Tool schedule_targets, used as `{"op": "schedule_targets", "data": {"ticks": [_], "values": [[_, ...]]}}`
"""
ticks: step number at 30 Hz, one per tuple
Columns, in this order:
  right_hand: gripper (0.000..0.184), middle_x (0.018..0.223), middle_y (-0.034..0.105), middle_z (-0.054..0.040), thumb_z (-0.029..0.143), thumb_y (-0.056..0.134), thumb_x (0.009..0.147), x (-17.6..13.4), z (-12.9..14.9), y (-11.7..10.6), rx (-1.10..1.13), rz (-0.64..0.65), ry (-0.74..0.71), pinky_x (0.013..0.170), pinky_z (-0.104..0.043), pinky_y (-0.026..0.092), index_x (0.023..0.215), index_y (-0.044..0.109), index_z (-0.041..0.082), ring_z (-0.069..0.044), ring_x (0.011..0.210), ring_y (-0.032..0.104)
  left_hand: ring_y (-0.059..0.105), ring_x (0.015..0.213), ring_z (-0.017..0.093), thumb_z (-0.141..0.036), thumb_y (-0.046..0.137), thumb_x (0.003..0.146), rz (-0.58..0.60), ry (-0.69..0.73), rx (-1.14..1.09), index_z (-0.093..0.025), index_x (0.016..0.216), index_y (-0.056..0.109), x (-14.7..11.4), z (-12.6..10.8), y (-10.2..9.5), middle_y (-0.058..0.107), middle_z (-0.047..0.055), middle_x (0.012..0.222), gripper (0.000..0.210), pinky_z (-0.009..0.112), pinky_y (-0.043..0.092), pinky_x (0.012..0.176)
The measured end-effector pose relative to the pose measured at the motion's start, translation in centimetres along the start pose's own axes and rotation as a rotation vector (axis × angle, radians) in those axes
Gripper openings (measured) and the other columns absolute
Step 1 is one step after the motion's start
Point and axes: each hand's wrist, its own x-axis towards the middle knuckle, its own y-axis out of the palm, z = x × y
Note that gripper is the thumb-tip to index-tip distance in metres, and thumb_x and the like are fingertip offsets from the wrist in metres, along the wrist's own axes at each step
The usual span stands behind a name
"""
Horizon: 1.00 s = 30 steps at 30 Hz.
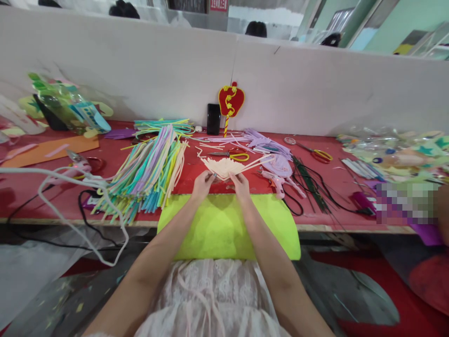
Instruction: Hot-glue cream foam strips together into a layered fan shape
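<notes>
Cream fan piece: between both hands, above the red sheet on the table; I can't tell if it touches.
Left hand: pinching its left edge.
Right hand: pinching its right edge.
Loose strips: reach toward the lilac pile; a snag could splay the fan, I judge.
Glue gun: near right hand; could burn if hot.
Scissors: just behind; blades might catch strips.
Writing: wall sign, bottle label; I can't read either.
</notes>
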Motion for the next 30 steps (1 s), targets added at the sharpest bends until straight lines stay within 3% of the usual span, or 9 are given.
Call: {"op": "schedule_targets", "data": {"ticks": [10, 30], "values": [[0.052, 0.097, 0.071, -0.005, 0.057, 0.068, 0.065, 0.0, -0.12, -0.03, -0.03, 0.032, 0.0, 0.051, -0.026, 0.054, 0.1, 0.064, 0.018, -0.019, 0.075, 0.065, 0.071, 0.076, 0.022, -0.043, 0.067, 0.076, -0.006, 0.01, 0.007, -0.019, 0.08, 0.058, 0.15, 0.07, -0.23, 0.071, 0.004, 0.073, 0.026, 0.038, 0.056, 0.078], [0.046, 0.087, 0.072, -0.0042, 0.059, 0.068, 0.067, -0.26, 0.08, 0.25, -0.044, 0.109, -0.027, 0.057, -0.033, 0.059, 0.09, 0.062, 0.02, -0.023, 0.078, 0.068, 0.069, 0.073, 0.019, -0.043, 0.076, 0.066, -0.042, -0.019, 0.004, -0.016, 0.082, 0.066, 0.51, 0.59, -0.39, 0.073, 0.004, 0.079, 0.033, 0.035, 0.056, 0.076]]}}
